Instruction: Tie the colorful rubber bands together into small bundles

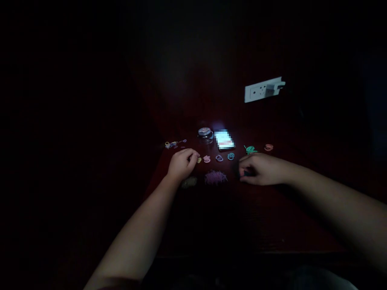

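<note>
My left hand (183, 163) rests on the dark table with its fingers curled together, beside a small yellow heap of what look like rubber bands (199, 160). Whatever its fingertips may hold is hidden. On the right, my right hand (260, 169) is closed, thumb and fingers pinched around something dark that I cannot make out. Between the hands lie small groups of pink bands (207, 159), purple bands (219, 158) and teal bands (231, 156). Nearer to me is a larger pile of thin purple pieces (215, 177). Green bands (250, 150) lie just beyond my right hand.
A lidded clear jar (206, 137) stands behind the bands, next to a lit phone (224, 139). Orange bands (269, 148) lie at right, mixed small pieces (172, 144) at left. A dull pile (189, 182) lies by my left wrist. A wall socket (262, 90) holds a plug. Surroundings are very dark.
</note>
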The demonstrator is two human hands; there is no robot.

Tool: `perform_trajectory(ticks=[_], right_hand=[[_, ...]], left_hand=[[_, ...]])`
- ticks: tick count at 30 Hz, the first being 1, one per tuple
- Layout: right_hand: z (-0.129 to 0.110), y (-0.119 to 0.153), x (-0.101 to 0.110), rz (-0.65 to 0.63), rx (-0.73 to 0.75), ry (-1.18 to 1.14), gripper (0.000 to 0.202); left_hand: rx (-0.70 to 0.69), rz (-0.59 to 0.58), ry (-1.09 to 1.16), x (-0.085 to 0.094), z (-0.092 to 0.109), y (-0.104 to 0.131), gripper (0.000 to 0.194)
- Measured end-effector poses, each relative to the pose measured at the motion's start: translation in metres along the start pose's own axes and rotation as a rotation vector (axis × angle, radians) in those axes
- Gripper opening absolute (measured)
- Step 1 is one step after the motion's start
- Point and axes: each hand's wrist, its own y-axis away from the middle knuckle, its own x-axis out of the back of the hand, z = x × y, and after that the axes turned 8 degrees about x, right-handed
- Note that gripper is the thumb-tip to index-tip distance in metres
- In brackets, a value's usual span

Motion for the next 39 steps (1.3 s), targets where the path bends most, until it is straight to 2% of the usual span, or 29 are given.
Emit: perform_trajectory(ticks=[6, 12, 19, 25, 34, 39], right_hand=[[-0.006, -0.002, -0.002, -0.085, -0.036, 0.003, 0.009], [-0.006, -0.002, -0.004, -0.054, -0.015, 0.034, 0.02], [-0.006, -0.007, -0.007, -0.073, -0.011, 0.062, 0.009], [-0.004, -0.01, -0.009, -0.037, 0.0, 0.034, 0.01], [0.006, -0.006, -0.003, 0.066, -0.214, -0.098, 0.006], [0.009, -0.007, 0.001, 0.148, -0.41, -0.036, 0.008]], left_hand=[[-0.023, -0.014, 0.029, 0.001, 0.0, -0.001, 0.027], [-0.034, -0.019, 0.04, 0.0, 0.002, -0.002, 0.027], [-0.026, -0.032, 0.049, -0.001, 0.002, -0.002, 0.027], [-0.032, -0.021, 0.046, -0.001, 0.001, -0.002, 0.027], [-0.037, -0.02, 0.059, -0.003, -0.001, -0.002, 0.027], [-0.037, -0.051, 0.057, -0.004, 0.001, -0.002, 0.026]])
